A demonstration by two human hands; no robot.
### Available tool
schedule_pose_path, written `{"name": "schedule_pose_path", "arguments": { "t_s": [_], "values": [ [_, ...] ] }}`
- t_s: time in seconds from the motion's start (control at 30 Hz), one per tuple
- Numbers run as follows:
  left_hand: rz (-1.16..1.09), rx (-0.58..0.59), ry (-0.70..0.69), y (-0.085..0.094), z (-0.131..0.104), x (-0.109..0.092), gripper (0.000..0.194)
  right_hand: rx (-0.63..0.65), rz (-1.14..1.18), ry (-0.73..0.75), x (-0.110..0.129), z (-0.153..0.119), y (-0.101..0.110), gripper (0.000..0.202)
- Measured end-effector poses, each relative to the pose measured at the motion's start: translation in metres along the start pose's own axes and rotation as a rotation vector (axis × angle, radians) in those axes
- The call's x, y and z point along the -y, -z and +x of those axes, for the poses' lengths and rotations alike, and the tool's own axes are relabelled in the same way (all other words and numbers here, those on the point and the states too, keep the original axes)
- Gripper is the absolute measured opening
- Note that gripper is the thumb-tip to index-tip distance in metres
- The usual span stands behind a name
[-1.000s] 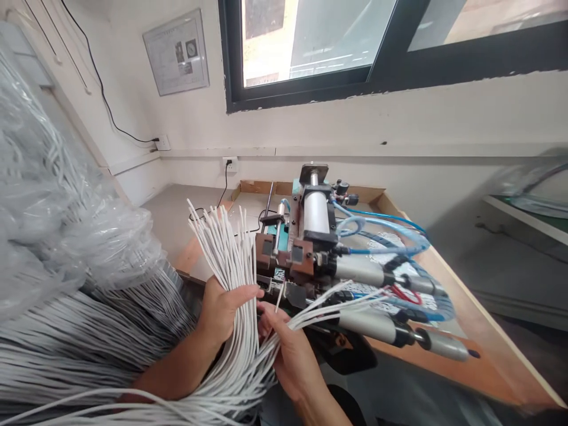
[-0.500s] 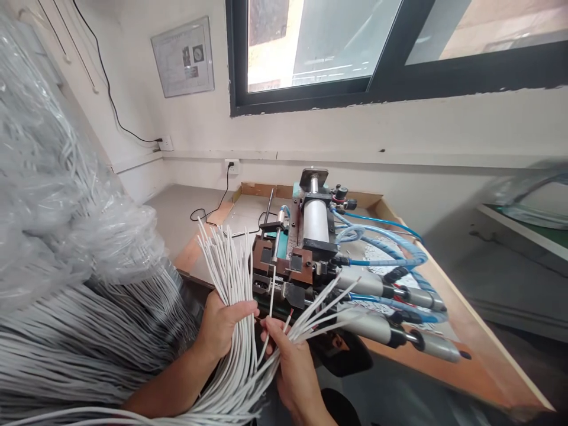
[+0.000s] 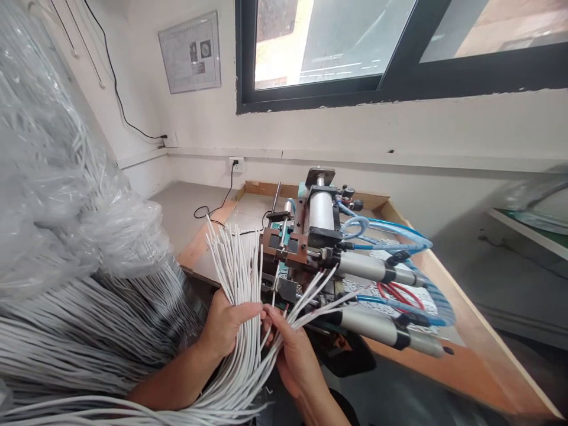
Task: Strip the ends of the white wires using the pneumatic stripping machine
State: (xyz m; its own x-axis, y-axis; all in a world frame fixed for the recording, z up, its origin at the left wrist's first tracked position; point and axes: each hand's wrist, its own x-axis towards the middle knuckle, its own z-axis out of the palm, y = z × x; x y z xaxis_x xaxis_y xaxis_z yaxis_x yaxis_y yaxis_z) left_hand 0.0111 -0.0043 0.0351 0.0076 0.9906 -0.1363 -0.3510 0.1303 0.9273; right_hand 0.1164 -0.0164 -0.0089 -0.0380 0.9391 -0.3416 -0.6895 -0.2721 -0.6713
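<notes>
My left hand [image 3: 224, 325] is closed around a thick bundle of white cables [image 3: 235, 266], its thumb lying across the front. Beside it, my right hand [image 3: 295, 352] grips a thinner spread of white cables [image 3: 317, 302], some with reddish ends. Thumb and fingers of this hand also pinch near one single cable [image 3: 276, 287], which points up into the brown jaws [image 3: 286, 247] of a pneumatic machine [image 3: 322, 210]. The jaws stand close together around its tip. My right fingertips are partly hidden by the cables and my left thumb.
Large silver cylinders [image 3: 373, 328] and blue air hoses [image 3: 399, 241] reach right from the machine. White scraps [image 3: 381, 307] lie on the wood-edged table [image 3: 497, 331]. Plastic-wrapped cables [image 3: 75, 195] are piled at the left. A window [image 3: 328, 47] is above.
The machine's brown jaws have moved together around the single cable's end. My right fingers have shifted up toward my left thumb. The camera view has moved slightly; a red hose now shows.
</notes>
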Motion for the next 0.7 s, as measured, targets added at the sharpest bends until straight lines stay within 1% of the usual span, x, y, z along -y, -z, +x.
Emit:
{"name": "schedule_pose_path", "arguments": {
  "t_s": [0.07,0.13,0.2,0.23,0.33,0.4,0.53,0.7],
  "values": [
    [0.023,0.044,-0.009,0.0,-0.002,0.003,0.005,0.032,-0.02,0.001,0.003,-0.001,-0.001,0.021],
    [0.054,0.114,-0.019,0.0,-0.005,0.006,0.008,0.046,-0.056,0.027,0.004,-0.001,-0.002,0.023],
    [0.082,0.166,-0.019,0.001,-0.007,0.01,0.012,0.018,-0.099,0.079,0.004,-0.002,-0.001,0.024],
    [0.083,0.168,-0.019,0.001,-0.007,0.012,0.014,-0.009,-0.117,0.11,0.003,-0.002,0.0,0.024],
    [0.038,0.127,-0.003,0.004,-0.007,0.015,0.013,-0.082,-0.135,0.183,-0.001,-0.002,0.002,0.023],
    [0.022,0.078,0.013,0.006,-0.007,0.017,0.011,-0.113,-0.12,0.186,-0.002,-0.001,0.002,0.023],
    [0.049,-0.03,0.044,0.009,-0.005,0.016,0.011,-0.148,-0.019,0.114,0.001,0.003,0.002,0.024],
    [0.046,-0.064,0.056,0.009,-0.003,0.014,0.013,-0.168,0.111,-0.027,0.006,0.011,-0.002,0.024]
  ]
}}
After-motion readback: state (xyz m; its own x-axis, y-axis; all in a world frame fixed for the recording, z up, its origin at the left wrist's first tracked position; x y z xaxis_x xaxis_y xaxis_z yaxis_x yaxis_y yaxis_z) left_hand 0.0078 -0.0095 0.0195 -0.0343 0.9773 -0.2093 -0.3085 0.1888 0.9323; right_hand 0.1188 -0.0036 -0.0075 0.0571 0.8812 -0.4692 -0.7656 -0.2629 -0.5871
